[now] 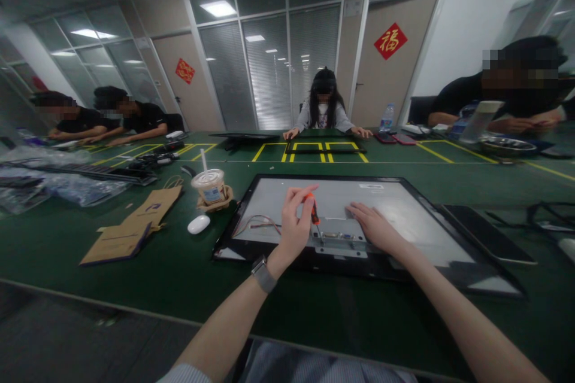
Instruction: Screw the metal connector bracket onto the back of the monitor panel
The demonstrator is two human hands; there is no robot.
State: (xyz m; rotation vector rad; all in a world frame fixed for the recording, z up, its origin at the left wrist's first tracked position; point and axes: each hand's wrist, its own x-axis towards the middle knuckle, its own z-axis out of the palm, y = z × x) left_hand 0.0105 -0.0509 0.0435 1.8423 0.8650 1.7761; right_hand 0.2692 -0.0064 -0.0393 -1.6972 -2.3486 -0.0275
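My left hand [296,221], with a watch on its wrist, is closed around an orange and black screwdriver [314,209]. The tool's thin shaft points down at a metal bracket [339,239] with connector ports. That bracket sits near the front edge of a large flat panel [404,209], grey with a black frame, lying on the green table. On the panel, right of the bracket, my right hand [375,227] lies flat with its fingers stretched out. Thin wires [258,224] run over the panel's left part.
Left of the panel are a lidded drink cup [210,185] in a cardboard holder, a white mouse [198,224] and brown paper bags [135,221]. A black slab [487,233] and cables lie to the right. Several people sit around the table [179,293].
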